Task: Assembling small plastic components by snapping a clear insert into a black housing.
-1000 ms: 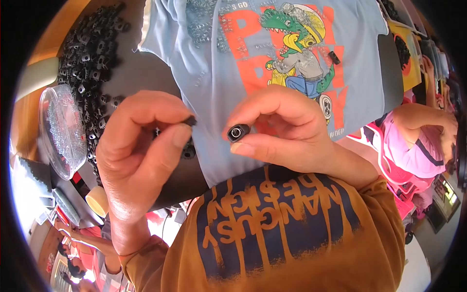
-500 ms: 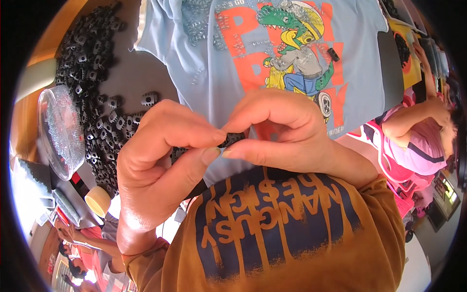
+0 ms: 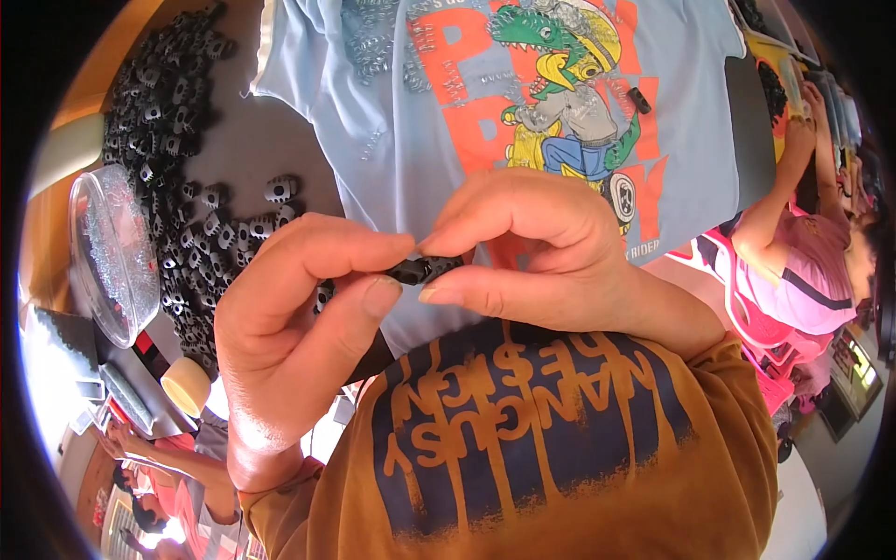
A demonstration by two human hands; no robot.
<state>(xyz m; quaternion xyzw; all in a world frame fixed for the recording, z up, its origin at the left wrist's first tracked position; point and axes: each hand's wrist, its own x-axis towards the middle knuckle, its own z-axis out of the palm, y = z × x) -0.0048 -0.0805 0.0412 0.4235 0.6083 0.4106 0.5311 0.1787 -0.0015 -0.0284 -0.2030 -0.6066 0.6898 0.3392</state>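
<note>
Between my two hands is a small black claw hair clip (image 3: 425,269), partly hidden by the fingers. My left hand (image 3: 308,289) pinches its left end between thumb and index finger. The thumb and index finger of my right hand (image 3: 532,247) close on the other end. Beyond them lies a pale blue T-shirt (image 3: 383,182) with a printed dinosaur, spread flat. Many small metal springs (image 3: 378,51) are scattered over its upper left part. One dark clip piece (image 3: 638,100) rests on the shirt, right of the print.
At the left, a large heap of black clip parts (image 3: 168,103) covers the dark table (image 3: 257,131). A clear round tub (image 3: 112,257) of springs stands tilted beside it, with a yellowish round lid or cup (image 3: 187,385) nearby. People sit at the right (image 3: 793,252) and lower left (image 3: 187,476).
My left hand has shifted slightly left and down, its fingertips parting a little from my right hand's. More of the black claw hair clip now shows between them.
</note>
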